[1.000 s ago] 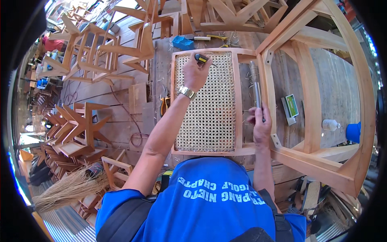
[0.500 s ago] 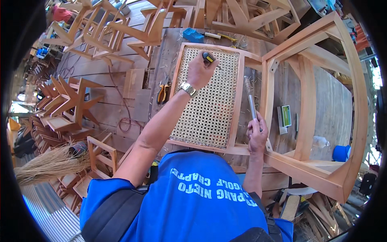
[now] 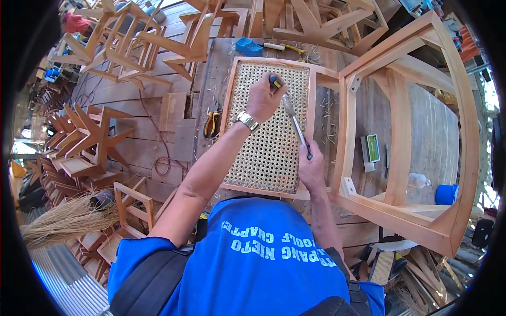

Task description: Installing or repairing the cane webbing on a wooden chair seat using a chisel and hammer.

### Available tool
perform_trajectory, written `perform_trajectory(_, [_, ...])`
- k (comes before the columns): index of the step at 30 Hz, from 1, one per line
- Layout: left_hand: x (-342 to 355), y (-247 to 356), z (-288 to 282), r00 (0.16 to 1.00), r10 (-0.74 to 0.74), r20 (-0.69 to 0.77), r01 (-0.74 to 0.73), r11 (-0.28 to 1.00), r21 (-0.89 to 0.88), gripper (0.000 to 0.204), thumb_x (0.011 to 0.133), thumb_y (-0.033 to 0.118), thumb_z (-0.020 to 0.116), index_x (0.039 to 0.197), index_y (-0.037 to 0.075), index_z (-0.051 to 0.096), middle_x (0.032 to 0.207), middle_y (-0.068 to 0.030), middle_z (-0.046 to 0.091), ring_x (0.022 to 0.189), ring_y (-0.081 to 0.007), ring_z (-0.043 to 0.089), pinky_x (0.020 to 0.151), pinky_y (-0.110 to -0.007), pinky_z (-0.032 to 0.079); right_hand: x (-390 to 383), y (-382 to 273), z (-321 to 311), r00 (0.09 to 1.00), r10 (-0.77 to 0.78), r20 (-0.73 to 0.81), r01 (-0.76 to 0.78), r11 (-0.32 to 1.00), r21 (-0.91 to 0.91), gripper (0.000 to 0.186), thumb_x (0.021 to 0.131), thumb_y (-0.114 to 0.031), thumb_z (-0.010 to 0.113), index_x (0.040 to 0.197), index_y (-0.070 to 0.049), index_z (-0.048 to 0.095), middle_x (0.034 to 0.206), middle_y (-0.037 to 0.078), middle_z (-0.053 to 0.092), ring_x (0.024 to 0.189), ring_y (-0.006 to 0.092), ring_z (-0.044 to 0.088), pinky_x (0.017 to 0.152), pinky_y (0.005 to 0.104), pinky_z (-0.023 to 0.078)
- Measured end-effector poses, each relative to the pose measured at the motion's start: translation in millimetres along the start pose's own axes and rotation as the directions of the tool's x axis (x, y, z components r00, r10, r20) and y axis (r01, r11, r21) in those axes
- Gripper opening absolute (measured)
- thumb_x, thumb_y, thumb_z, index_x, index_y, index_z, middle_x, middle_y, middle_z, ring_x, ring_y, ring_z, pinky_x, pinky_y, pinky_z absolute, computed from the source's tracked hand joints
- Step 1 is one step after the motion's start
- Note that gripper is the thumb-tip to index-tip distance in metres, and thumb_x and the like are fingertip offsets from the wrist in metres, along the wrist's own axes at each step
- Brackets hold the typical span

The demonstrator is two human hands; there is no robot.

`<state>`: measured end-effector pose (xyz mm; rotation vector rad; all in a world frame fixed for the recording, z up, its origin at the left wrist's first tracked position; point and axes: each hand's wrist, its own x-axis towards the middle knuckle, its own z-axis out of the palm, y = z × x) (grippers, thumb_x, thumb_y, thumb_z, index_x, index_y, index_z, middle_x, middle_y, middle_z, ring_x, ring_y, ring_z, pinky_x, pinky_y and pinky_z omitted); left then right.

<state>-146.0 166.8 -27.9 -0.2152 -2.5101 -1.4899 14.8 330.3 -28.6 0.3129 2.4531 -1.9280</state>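
A woven cane panel (image 3: 263, 158) set in a wooden chair frame (image 3: 312, 100) lies flat on the workbench. My left hand (image 3: 262, 100), with a metal watch at the wrist, is closed around a black-and-yellow tool handle (image 3: 275, 81) over the panel's upper part. Its working end is hidden beneath my fingers, so its kind does not show. In my right hand (image 3: 312, 166) is a hammer (image 3: 296, 125) with a metal shaft, gripped near the shaft's lower end. The hammer slants across the panel's right side, its head close beside my left fingers.
Orange-handled pliers (image 3: 212, 122) lie left of the panel. A blue object (image 3: 249, 47) sits beyond it. The large chair frame (image 3: 400, 131) rises at right, around a green-and-white box (image 3: 371, 150) and a blue cup (image 3: 446, 194). Wooden chair frames (image 3: 95, 131) crowd the left.
My right hand has moved left and up, bringing the hammer from beside the panel's frame to over the cane, near my left hand. The left hand keeps its grip, shifting only slightly.
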Motion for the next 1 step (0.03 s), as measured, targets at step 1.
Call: perform_trajectory(1, [1.3,0.9,-4.5,0.999,0.037,-0.038,-0.039,0.998,-0.049,0.028,0.085,0.022,0.080,0.103,0.008,0.063,0.078,-0.0052,0.071,0.064,-0.0128,0.064,0.060,-0.028,0.051,1.0,-0.5,1.5,1.000,-0.002,0.001,0.002,1.000,0.001,0.039,0.100,-0.013,0.055,0.137,-0.001,0.055,0.085,-0.001,0.057,0.066,0.0049,0.048,0.056,0.0239,0.040])
